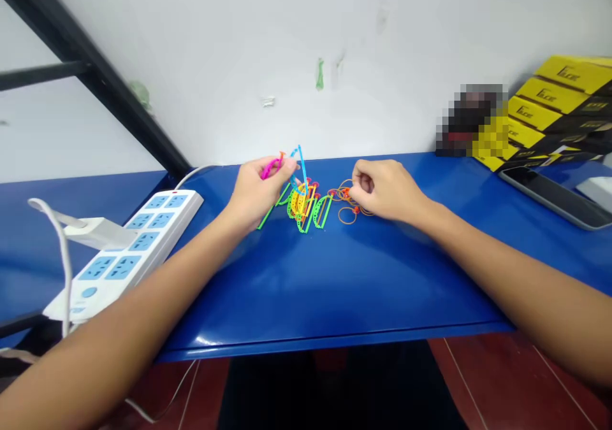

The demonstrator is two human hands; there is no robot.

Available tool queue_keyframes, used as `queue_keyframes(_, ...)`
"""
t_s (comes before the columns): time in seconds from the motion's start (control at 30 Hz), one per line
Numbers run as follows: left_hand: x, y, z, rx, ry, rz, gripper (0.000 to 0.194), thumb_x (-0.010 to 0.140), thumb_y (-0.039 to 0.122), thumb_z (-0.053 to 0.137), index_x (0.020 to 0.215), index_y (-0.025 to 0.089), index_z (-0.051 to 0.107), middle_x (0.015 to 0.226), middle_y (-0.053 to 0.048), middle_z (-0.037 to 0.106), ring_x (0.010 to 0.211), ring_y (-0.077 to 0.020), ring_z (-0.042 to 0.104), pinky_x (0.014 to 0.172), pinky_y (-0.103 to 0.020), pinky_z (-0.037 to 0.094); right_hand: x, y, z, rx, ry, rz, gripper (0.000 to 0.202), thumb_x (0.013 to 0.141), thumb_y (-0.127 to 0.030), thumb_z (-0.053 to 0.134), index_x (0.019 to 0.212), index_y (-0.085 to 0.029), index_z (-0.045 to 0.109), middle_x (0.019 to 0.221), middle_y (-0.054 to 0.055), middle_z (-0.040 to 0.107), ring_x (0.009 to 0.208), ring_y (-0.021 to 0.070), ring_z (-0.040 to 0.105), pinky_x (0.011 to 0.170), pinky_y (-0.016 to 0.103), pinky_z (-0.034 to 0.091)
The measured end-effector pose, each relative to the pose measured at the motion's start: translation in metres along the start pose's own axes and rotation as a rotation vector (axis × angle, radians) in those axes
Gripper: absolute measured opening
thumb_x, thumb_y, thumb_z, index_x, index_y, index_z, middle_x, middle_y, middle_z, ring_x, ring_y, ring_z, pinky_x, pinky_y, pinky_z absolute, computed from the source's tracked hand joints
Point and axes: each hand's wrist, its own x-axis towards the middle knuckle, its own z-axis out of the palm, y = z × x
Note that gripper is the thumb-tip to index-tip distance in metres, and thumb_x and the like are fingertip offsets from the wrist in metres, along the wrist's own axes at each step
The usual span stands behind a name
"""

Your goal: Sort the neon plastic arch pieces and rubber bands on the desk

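Observation:
My left hand [261, 188] is closed round a magenta plastic piece [271, 168] with a small orange tip [282, 155]. At its fingertips stands a light-blue bow-shaped plastic piece [302, 170]; whether the fingers grip it too, I cannot tell. Below lies a pile of similar pieces, yellow [300, 202] in the middle and green [322, 212] at the right, with red ends. My right hand [382, 189] has its fingers curled together at a small heap of orange rubber bands [347, 216] and red bits [356, 210]. Anything in its pinch is hidden.
A white power strip [179, 216] with a plugged-in adapter [95, 232] and cable lies left on the blue table [335, 290]. Yellow-and-black boxes [545, 111] are stacked at the back right, by a phone [557, 195]. A dark metal frame [115, 92] leans at the left.

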Motion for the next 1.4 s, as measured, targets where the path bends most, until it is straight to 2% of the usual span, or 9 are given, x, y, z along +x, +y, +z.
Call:
queue_keyframes(0.1, -0.013, 0.009, 0.007, 0.246, -0.125, 0.202, 0.045, 0.094, 0.050, 0.079, 0.067, 0.018, 0.063, 0.060, 0.004, 0.044, 0.056, -0.0103, 0.034, 0.053, -0.026, 0.028, 0.001, 0.003, 0.000, -0.152, -0.051, 0.021, 0.006, 0.088, -0.019, 0.064, 0.085, -0.019, 0.070, 0.086, 0.008, 0.078, 0.072, 0.0212, 0.063, 0.065, 0.034, 0.034)
queue_keyframes(0.2, -0.021, 0.016, 0.012, 0.344, -0.161, 0.301, 0.037, 0.096, 0.049, 0.077, 0.077, 0.017, 0.071, 0.064, 0.003, 0.051, 0.060, -0.0116, 0.041, 0.056, -0.026, 0.033, 0.000, -0.002, 0.000, -0.069, 0.046, -0.037, 0.020, 0.098, -0.019, 0.057, 0.104, -0.016, 0.076, 0.104, 0.013, 0.081, 0.082, 0.0230, 0.067, 0.073, 0.035, 0.040)
queue_keyframes(0.27, -0.022, 0.014, 0.013, 0.375, -0.139, 0.315, 0.035, 0.095, 0.049, 0.078, 0.082, 0.017, 0.075, 0.065, 0.003, 0.055, 0.060, -0.0115, 0.042, 0.056, -0.026, 0.033, -0.002, -0.010, 0.001, 0.146, 0.071, -0.072, 0.026, 0.107, -0.031, 0.055, 0.101, -0.017, 0.076, 0.096, 0.010, 0.079, 0.078, 0.0208, 0.066, 0.073, 0.034, 0.043)
queue_keyframes(0.4, -0.018, 0.004, 0.012, 0.387, -0.109, 0.313, 0.039, 0.093, 0.052, 0.080, 0.080, 0.017, 0.075, 0.061, 0.003, 0.054, 0.058, -0.0113, 0.040, 0.055, -0.026, 0.033, -0.007, -0.027, 0.005, 0.671, -0.160, -0.041, 0.042, 0.104, -0.059, 0.065, 0.092, -0.019, 0.072, 0.076, 0.003, 0.072, 0.060, 0.0157, 0.062, 0.059, 0.030, 0.045)
queue_keyframes(0.6, -0.019, 0.001, 0.015, 0.323, -0.136, 0.268, 0.036, 0.093, 0.052, 0.080, 0.088, 0.017, 0.077, 0.065, 0.002, 0.061, 0.059, -0.0124, 0.049, 0.057, -0.025, 0.038, -0.007, -0.031, 0.010, 0.835, -0.146, 0.071, 0.031, 0.097, -0.046, 0.074, 0.082, -0.021, 0.061, 0.065, -0.001, 0.065, 0.054, 0.0133, 0.060, 0.053, 0.027, 0.045)
queue_keyframes(0.73, -0.014, 0.002, 0.014, 0.113, -0.079, 0.166, 0.030, 0.096, 0.044, 0.074, 0.110, 0.018, 0.071, 0.073, 0.000, 0.069, 0.056, -0.0116, 0.051, 0.053, -0.023, 0.040, -0.002, -0.023, 0.008, 0.786, -0.043, 0.126, 0.020, 0.095, -0.036, 0.069, 0.085, -0.023, 0.057, 0.065, -0.002, 0.064, 0.053, 0.0129, 0.058, 0.054, 0.027, 0.046)
queue_keyframes(0.9, -0.003, -0.004, 0.010, -0.132, -0.048, 0.061, 0.016, 0.099, 0.033, 0.061, 0.105, 0.019, 0.064, 0.073, 0.002, 0.064, 0.043, -0.0079, 0.036, 0.041, -0.021, 0.028, 0.002, -0.008, 0.009, 0.494, 0.034, 0.201, 0.010, 0.085, -0.016, 0.065, 0.090, -0.022, 0.060, 0.066, -0.003, 0.065, 0.058, 0.0147, 0.059, 0.062, 0.029, 0.044)
queue_keyframes(1.07, -0.006, -0.008, 0.011, 0.059, -0.171, 0.153, 0.047, 0.109, 0.058, 0.056, 0.115, 0.014, 0.072, 0.099, -0.013, 0.081, 0.069, -0.0157, 0.070, 0.059, -0.026, 0.055, 0.005, 0.007, 0.010, 0.104, -0.003, 0.242, 0.019, 0.083, -0.014, 0.065, 0.101, -0.017, 0.072, 0.069, 0.000, 0.069, 0.063, 0.0180, 0.060, 0.065, 0.032, 0.039)
queue_keyframes(1.4, -0.012, 0.002, 0.006, 0.475, -0.113, 0.433, 0.055, 0.115, 0.055, 0.043, 0.104, 0.020, 0.084, 0.098, -0.007, 0.077, 0.097, -0.0211, 0.073, 0.090, -0.030, 0.054, 0.003, 0.006, 0.007, -0.058, -0.053, 0.168, 0.031, 0.097, -0.023, 0.059, 0.120, -0.012, 0.077, 0.068, 0.003, 0.072, 0.060, 0.0211, 0.061, 0.064, 0.034, 0.038)
